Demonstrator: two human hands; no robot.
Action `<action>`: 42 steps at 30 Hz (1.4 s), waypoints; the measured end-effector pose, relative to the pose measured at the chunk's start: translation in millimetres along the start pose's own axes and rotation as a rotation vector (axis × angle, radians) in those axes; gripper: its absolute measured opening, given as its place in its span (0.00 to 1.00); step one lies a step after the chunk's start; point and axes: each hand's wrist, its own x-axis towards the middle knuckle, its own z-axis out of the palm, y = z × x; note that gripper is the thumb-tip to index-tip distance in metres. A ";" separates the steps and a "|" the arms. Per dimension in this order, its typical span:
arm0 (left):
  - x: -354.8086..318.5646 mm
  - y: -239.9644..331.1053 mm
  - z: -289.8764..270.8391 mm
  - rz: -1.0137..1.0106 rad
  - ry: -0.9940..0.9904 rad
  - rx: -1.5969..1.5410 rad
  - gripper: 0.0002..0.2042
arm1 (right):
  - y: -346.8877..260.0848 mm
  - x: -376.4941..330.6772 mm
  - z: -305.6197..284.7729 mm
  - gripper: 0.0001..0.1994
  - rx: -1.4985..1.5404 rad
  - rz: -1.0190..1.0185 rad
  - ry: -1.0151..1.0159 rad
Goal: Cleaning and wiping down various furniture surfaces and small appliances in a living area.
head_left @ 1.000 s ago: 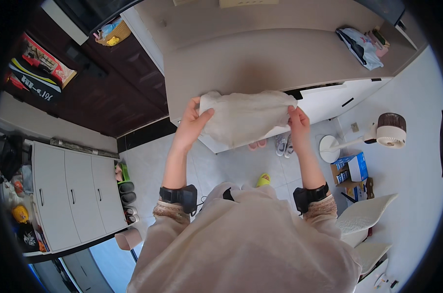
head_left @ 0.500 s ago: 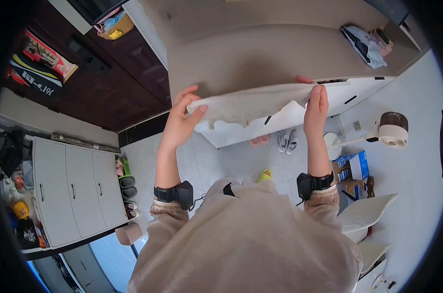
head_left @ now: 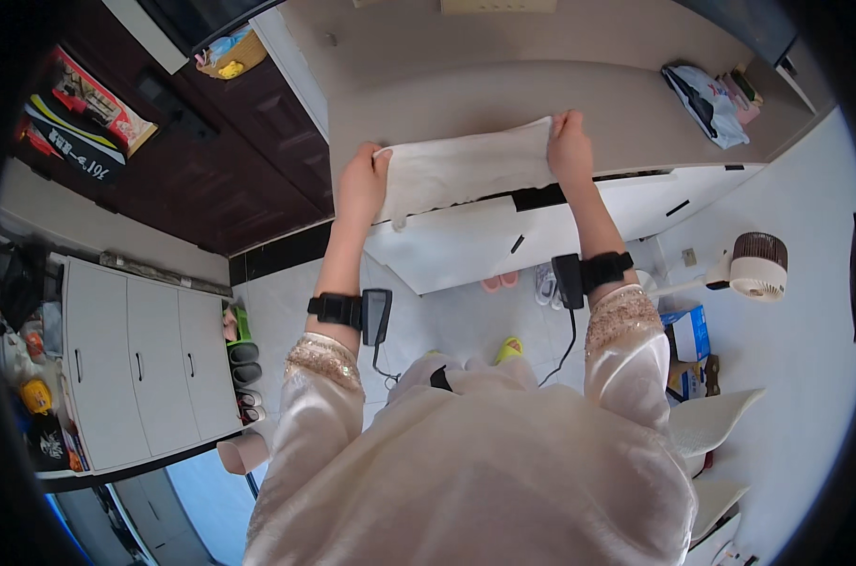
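A white cloth [head_left: 466,168] is stretched between my two hands over the front edge of the beige countertop [head_left: 447,94]. My left hand [head_left: 362,181] pinches its left upper corner, thumb on top. At the other end, my right hand [head_left: 570,151] is closed around the right upper corner, a little farther forward. The cloth's upper edge is pulled nearly straight, while its lower edge is uneven and hangs in front of the white drawers [head_left: 466,250]. Whether the cloth touches the countertop, I cannot tell.
A plastic bag [head_left: 716,108] lies at the countertop's right end. A white-and-brown fan [head_left: 758,267] and boxes [head_left: 688,335] stand to the right. A shoe cabinet [head_left: 145,368] is at left, shoes [head_left: 246,373] beside it. A dark door [head_left: 192,151] is at far left.
Both hands have moved forward and the right one also inward, carrying the cloth over the countertop edge. My fingers have closed more firmly on its corners, and more of its surface shows.
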 end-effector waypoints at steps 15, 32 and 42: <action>-33.7 8.7 71.4 0.367 0.026 0.392 0.23 | -29.7 -65.3 73.9 0.24 -0.259 -0.548 -0.267; -49.9 -6.7 23.3 0.286 -0.231 0.478 0.46 | 21.1 -26.2 43.1 0.35 -0.047 -0.302 -0.247; -42.5 -23.9 13.4 0.085 0.182 0.405 0.23 | 18.6 3.4 3.5 0.16 -0.404 -0.062 -0.349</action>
